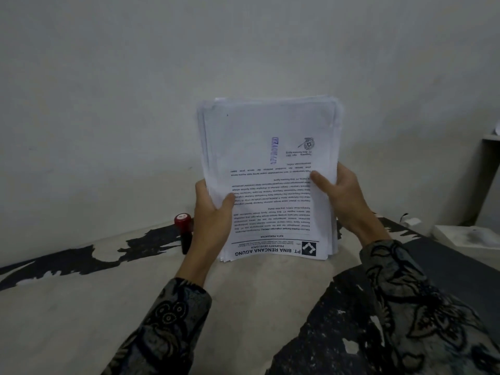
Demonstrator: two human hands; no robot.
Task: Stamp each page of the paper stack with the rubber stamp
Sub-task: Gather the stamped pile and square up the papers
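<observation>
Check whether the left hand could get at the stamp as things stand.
Probably not right away: the left hand has its grip on the paper stack, as does the right hand. The stamp lies just beside the left wrist, with nothing between, so once freed it looks reachable.

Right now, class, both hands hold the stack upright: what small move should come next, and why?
Probably lay the paper stack flat on the table: left hand and right hand grip its sides, while the rubber stamp stands untouched beside it.

Your work surface and what sits on it

You have a worn pale table top (pixel 81 307) with flaking black patches; the paper stack (pixel 270 171) stands on edge on it, and the red-capped rubber stamp (pixel 184 231) stands just left of it.
</observation>
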